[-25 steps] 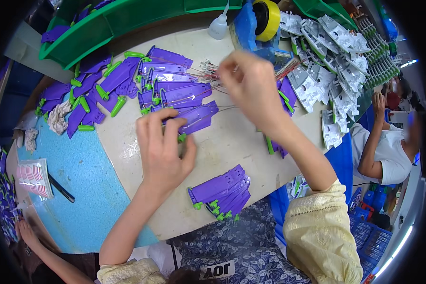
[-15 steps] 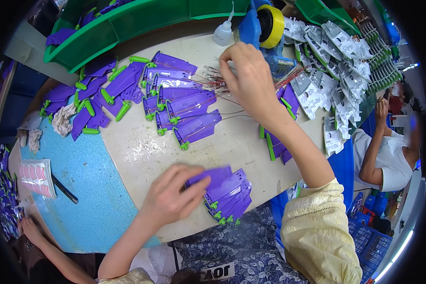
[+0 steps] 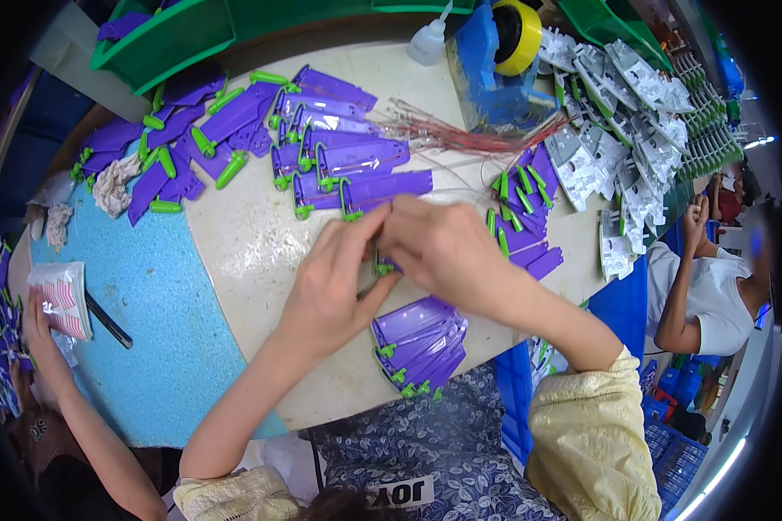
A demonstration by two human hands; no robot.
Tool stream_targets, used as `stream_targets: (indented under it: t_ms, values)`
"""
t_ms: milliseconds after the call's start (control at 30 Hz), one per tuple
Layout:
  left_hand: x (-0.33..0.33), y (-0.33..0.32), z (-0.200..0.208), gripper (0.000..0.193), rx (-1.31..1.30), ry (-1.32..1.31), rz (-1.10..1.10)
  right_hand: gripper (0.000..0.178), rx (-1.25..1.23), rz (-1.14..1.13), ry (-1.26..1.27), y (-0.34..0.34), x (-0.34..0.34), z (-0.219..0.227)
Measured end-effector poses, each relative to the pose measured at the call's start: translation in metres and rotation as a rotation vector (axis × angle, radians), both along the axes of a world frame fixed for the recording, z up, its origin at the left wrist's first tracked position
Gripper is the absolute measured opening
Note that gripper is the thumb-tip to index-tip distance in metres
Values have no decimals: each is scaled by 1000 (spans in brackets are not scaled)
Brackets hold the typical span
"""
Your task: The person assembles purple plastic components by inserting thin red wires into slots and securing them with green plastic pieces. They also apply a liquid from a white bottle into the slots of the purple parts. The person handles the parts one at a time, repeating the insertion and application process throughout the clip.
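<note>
My left hand and my right hand meet at the middle of the table. Between them is a purple plastic part with a green end, mostly hidden by fingers. The left fingers pinch it; the right fingertips are closed against it, and whatever they grip is hidden. Just beyond lie several purple parts with wires along them. Nearer me is a fanned stack of purple parts with green ends. A bundle of thin red wires stretches across the table's far side.
Loose purple and green parts cover the far left, near a green bin. A white squeeze bottle and blue tape dispenser stand at the back. Grey parts are piled right. A co-worker's hand touches a packet.
My right hand has come from the wires toward me and met my left. My left hand has lifted a purple part off the near stack. A co-worker's hand has reached the packet.
</note>
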State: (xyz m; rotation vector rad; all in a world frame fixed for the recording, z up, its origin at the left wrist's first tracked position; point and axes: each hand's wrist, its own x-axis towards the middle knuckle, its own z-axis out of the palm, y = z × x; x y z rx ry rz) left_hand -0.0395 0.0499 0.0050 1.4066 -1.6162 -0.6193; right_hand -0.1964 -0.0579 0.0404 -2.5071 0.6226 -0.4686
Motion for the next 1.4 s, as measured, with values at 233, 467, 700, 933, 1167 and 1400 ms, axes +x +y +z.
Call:
stream_targets:
  t_ms: [233, 467, 700, 933, 1167, 1400]
  values:
    - [-1, -1, -10, 70, 1, 138, 51, 15, 571, -132, 38, 15, -18, 7]
    - [-3, 0, -7, 59, 20, 77, 93, 15, 561, -145, 24, 4, -20, 2]
    - [-5, -1, -6, 56, -1, 52, 96, 13, 358, -12, 40, 8, -15, 5]
    - [-7, -2, -7, 40, -49, -42, 115, 10, 439, -267, 66, -5, -18, 8]
    - [13, -21, -3, 32, -259, -300, -185, 7, 352, -548, 117, -11, -20, 10]
    - [13, -26, 4, 32, -234, -334, -196, 20, -197, -643, -416, -78, -46, 43]
